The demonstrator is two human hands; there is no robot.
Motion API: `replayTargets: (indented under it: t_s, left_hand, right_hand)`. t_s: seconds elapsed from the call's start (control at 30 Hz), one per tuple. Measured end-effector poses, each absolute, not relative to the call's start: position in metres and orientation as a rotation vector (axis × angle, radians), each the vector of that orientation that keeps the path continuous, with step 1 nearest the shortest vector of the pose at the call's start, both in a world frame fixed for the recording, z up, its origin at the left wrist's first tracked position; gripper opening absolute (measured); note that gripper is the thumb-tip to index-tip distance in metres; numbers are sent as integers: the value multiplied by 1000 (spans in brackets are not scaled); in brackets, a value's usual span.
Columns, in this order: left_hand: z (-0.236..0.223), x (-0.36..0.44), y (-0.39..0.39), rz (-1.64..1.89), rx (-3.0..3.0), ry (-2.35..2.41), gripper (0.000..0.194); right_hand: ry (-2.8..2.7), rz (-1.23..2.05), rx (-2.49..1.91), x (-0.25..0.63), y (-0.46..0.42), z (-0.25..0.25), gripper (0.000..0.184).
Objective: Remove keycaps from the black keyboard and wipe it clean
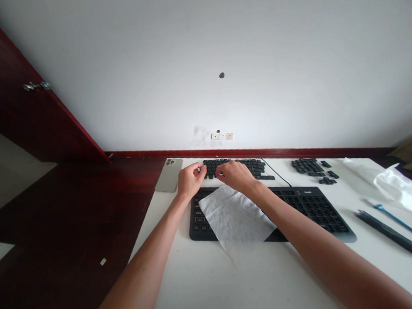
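Note:
Loose black keycaps lie in rows near the far edge of the white table. My left hand is at the left end of these rows, fingers curled in a pinch. Over their near side, my right hand has its fingers bent down and closed. Whatever is between the fingertips of either hand is too small or hidden to tell. Below the hands sits a black keyboard with bare key sockets in its right part. A white tissue covers its middle, partly under my right forearm.
A phone lies left of my left hand. More keycaps form a group at the far right. A dark pen-like tool, a blue stick and white crumpled plastic lie on the right. A cable runs behind the keyboard.

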State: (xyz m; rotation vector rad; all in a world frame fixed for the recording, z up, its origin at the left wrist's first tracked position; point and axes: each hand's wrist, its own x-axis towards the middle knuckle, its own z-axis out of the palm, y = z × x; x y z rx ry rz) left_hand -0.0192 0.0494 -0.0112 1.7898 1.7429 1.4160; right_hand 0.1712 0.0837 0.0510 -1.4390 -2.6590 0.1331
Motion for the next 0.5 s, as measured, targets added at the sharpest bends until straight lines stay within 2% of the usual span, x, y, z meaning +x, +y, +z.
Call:
replayTargets:
  t_s: [0.1,0.2,0.37,0.5]
  left_hand:
    - [-14,-23,51,1439,1753,1728,34]
    - [-17,-26,53,1460,1726,1700,37]
    - [-20,-26,54,1483,1711,1657,37]
    - [-19,-26,52,1489,1707,1650,37]
  right_hand:
    - [-2587,183,-1338,179,65,60,26]
    - [-2568,257,-1134,193,29,58,35]
    - [-2783,264,-871,222,-35,20,65]
    - [-2787,211,-896,255,-61,-1,72]
